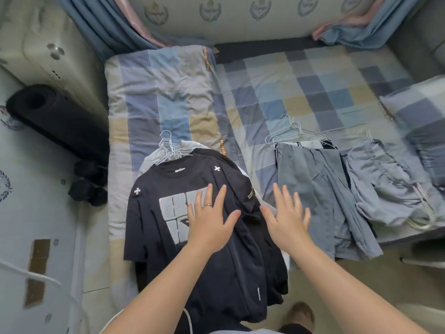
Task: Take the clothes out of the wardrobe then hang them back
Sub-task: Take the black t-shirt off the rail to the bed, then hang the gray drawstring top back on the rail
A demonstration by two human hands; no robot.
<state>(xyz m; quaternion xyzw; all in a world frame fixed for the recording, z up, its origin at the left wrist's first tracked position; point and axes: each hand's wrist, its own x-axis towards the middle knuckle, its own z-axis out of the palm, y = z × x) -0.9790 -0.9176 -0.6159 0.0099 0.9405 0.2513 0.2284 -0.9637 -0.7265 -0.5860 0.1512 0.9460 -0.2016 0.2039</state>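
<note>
The clothes lay on the bed (pixel 313 75), which was covered with a blue, grey and tan checked sheet. Nearest the person was a stack of black T-shirts (pixel 228 273) on white wire hangers (pixel 168 150), the top one bearing a pale block print and small white crosses; its hem hung over the bed's edge. Just to the right lay grey-blue trousers (pixel 320 194), also on wire hangers, and beside them pale grey drawstring shorts (pixel 385 189).

The left hand (pixel 209 218), wearing a ring (pixel 208 205), was flat with fingers straight and spread over the top T-shirt's print, gripping nothing; whether it pressed the cloth could not be told. The right hand (pixel 286 218) was likewise released, fingers spread, above the gap between the T-shirts and the trousers.

A folded checked quilt (pixel 156 92) lay under the T-shirts' hangers, and a pillow (pixel 421 109) sat at the far right. On the floor to the left were a rolled black mat (pixel 48 116) and dark dumbbells (pixel 89 184).
</note>
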